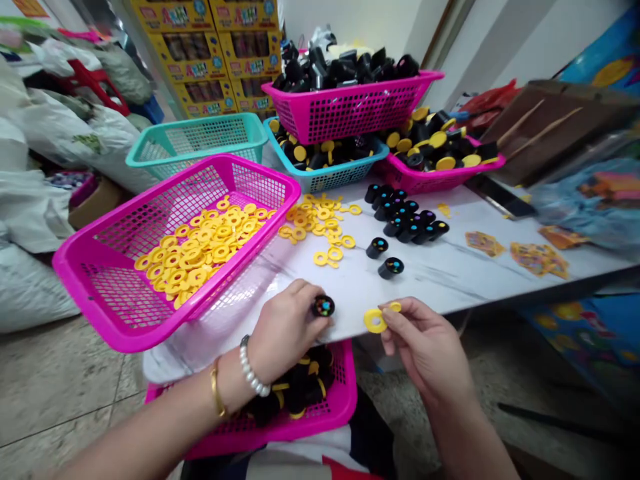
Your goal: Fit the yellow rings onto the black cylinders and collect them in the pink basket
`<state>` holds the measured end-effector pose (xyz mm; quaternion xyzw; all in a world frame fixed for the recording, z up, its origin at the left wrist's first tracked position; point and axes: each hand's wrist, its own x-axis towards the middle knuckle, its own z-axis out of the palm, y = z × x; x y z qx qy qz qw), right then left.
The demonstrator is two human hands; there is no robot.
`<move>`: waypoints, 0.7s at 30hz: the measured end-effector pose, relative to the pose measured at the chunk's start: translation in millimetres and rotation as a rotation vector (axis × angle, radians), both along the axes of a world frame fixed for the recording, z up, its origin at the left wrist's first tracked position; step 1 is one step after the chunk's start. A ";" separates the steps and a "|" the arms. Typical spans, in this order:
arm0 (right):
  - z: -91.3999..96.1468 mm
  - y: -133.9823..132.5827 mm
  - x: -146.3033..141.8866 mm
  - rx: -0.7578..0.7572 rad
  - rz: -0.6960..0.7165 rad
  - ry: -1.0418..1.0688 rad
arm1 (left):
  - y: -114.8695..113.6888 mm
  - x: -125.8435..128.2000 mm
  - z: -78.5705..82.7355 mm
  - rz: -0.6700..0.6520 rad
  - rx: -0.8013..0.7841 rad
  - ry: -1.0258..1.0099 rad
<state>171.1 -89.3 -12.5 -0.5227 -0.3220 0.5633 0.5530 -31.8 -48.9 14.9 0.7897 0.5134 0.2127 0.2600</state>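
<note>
My left hand (293,317) is closed round a black plastic cup (324,306) with small coloured beads showing at its top, just above the table's front edge. In my right hand (423,343), thumb and fingers pinch a yellow plastic ring (375,321) with a small tab. The two pieces are apart. Beyond my hands, two more black cups (391,268) stand singly, and a cluster of similar cups (405,217) stands behind them. Loose yellow rings (325,220) lie scattered on the white table (280,277).
A pink basket (120,337) of yellow rings stands at the left. Below the table edge, another pink basket (345,393) holds black and yellow pieces. Filled baskets, including a raised pink one (345,113), and a teal basket (200,130) line the back. A phone (503,197) lies right.
</note>
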 end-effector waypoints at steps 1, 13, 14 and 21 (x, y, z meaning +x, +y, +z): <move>1.1 2.6 -6.5 -0.016 0.052 0.021 | -8.6 -8.9 -0.8 0.026 -0.005 -0.023; 8.9 28.5 -65.8 -0.014 0.287 -0.231 | -23.6 -19.6 -21.2 0.084 0.001 -0.087; 9.3 28.7 -65.6 -0.023 0.293 -0.246 | -24.2 -20.0 -20.8 0.083 -0.005 -0.081; 17.3 27.0 -69.1 -0.022 0.375 -0.303 | -22.6 -22.1 -14.5 0.059 -0.098 -0.108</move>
